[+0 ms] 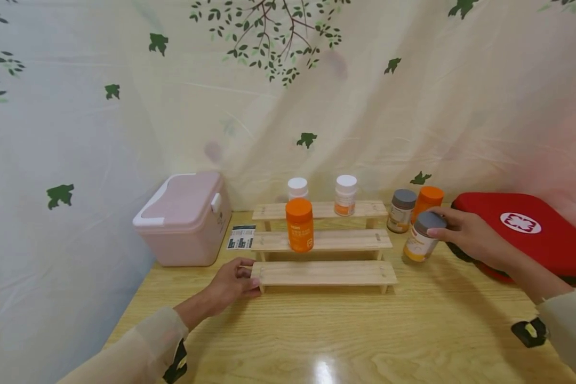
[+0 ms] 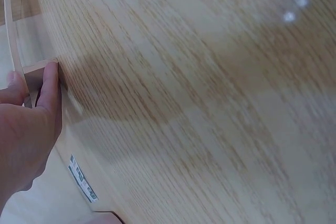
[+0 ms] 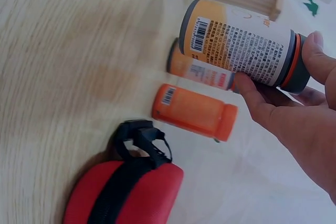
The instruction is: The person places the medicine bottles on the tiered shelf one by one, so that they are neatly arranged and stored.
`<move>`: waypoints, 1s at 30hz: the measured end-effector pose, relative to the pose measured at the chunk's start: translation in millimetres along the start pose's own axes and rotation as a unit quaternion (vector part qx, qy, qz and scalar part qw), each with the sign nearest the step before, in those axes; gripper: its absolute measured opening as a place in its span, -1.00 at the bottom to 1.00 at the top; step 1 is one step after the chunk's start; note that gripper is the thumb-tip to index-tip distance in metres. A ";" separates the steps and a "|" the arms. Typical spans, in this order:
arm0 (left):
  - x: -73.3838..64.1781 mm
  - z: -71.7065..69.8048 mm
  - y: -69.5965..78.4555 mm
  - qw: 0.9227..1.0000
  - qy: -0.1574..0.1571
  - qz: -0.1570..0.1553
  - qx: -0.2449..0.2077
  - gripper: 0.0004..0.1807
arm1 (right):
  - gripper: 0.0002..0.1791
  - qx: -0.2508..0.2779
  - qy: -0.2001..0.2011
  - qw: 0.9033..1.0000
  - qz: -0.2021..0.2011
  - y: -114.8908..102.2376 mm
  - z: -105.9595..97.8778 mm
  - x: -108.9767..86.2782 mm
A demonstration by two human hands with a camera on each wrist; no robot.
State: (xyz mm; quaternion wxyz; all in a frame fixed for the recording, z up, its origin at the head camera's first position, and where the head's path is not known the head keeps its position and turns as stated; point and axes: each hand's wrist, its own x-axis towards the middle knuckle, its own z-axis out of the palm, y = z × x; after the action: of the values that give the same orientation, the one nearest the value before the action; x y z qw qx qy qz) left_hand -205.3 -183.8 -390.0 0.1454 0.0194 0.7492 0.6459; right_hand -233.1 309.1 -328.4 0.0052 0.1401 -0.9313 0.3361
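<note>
My right hand grips a pill bottle by its grey lid, thumb and fingers around the lid. In the right wrist view this bottle shows a white and yellow label with a barcode. At the left end of a three-step wooden display rack, my left hand pinches the lowest step; the left wrist view shows its fingers at the step's end. An orange bottle stands on the middle step. Two white-capped bottles, one on the left and one on the right, stand on the top step.
Behind the held bottle stand another grey-capped bottle and an orange bottle. A red first-aid case lies at the right. Left of the rack are a pink lidded box and a flat printed packet. A leaf-patterned cloth hangs behind.
</note>
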 end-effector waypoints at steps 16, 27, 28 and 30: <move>-2.2 0.5 1.1 1.000 -0.001 -0.003 -0.003 -0.50 | -0.28 -0.003 0.021 1.000 -0.023 -26.2 -27.5 -17.8; -1.0 2.9 2.6 1.000 0.019 -0.014 0.005 -0.49 | -0.37 -0.003 0.039 0.997 -0.066 -60.6 -33.8 -13.5; -1.1 3.0 2.6 1.000 0.020 -0.014 0.005 -0.49 | -0.39 0.001 0.037 0.997 -0.071 -63.8 -33.4 -12.2; -1.1 2.9 2.7 1.000 0.021 -0.015 0.006 -0.49 | -0.41 0.012 0.034 0.997 -0.070 -71.1 -31.7 -9.5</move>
State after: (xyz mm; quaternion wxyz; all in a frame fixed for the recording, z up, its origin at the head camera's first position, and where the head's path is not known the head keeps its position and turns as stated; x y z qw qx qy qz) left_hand -204.0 -180.8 -387.5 0.1391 -0.0043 0.7560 0.6396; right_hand -207.9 279.1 -260.4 0.0587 0.1938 -0.9144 0.3505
